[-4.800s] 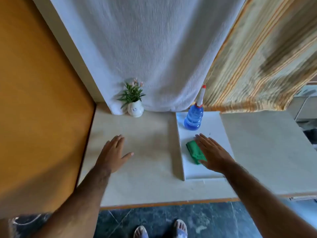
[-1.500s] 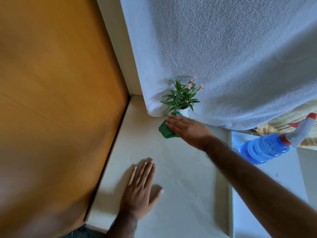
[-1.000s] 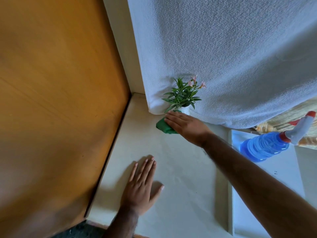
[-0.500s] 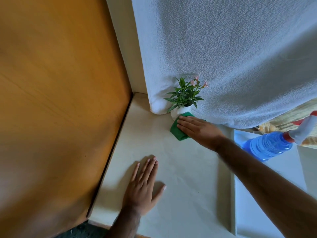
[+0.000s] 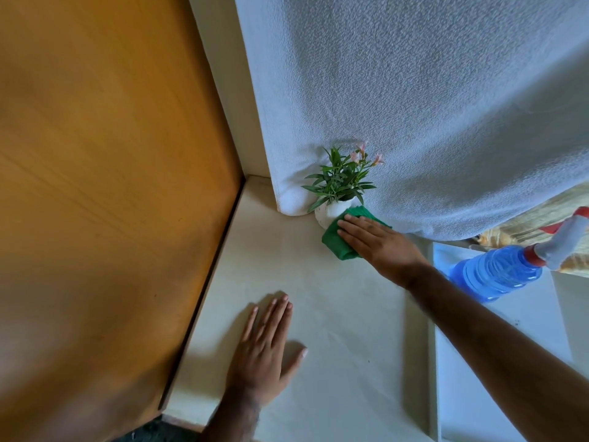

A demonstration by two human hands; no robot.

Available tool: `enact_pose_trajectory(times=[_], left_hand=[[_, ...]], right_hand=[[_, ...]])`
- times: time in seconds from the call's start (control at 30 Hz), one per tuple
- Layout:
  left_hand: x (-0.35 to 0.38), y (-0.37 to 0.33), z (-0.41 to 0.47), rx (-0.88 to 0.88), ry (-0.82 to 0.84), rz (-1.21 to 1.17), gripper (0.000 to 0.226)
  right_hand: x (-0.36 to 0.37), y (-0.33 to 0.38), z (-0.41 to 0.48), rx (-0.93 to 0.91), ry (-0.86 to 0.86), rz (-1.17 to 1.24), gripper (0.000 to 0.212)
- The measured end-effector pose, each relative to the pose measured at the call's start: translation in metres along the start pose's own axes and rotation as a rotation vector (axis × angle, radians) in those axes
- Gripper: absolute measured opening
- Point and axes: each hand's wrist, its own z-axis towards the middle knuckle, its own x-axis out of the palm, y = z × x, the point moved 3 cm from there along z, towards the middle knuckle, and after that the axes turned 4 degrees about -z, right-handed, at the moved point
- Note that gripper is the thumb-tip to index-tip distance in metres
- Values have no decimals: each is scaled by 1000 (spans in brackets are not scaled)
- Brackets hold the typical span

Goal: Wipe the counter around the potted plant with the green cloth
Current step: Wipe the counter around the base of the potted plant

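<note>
A small potted plant [image 5: 339, 181] with green leaves and pink flowers stands in a white pot [image 5: 328, 212] at the back of the cream counter [image 5: 344, 314], against a hanging white cloth. My right hand [image 5: 377, 244] lies flat on the folded green cloth [image 5: 336, 240], pressing it to the counter right beside the pot on its front-right side. The cloth touches the pot. My left hand [image 5: 267, 349] rests flat on the counter nearer to me, fingers spread, holding nothing.
An orange wooden panel [image 5: 105, 193] walls the counter's left side. A blue spray bottle [image 5: 497, 271] with a red and white nozzle stands on a raised white slab [image 5: 510, 362] to the right. The white hanging cloth [image 5: 430, 106] covers the back wall.
My right hand has slid the green cloth from the pot's front-left to its front-right side. My left hand has stayed flat on the counter.
</note>
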Motion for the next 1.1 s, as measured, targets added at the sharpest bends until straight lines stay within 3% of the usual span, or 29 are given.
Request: enact_pose_trajectory(times=[0.27, 0.5, 0.73, 0.9, 1.1], left_hand=[[-1, 0, 0, 3, 0, 2, 88], [-1, 0, 0, 8, -14, -10, 89], [1, 0, 0, 6, -5, 0, 89], [1, 1, 0, 9, -13, 13, 88], [1, 1, 1, 22, -16, 5, 88]], right_hand=[[-18, 14, 13, 68, -93, 38, 46], [7, 9, -3, 66, 23, 49, 48], [-15, 9, 13, 125, -27, 51, 49], [6, 9, 0, 138, 46, 65, 50], [-6, 14, -26, 277, 55, 123, 62]])
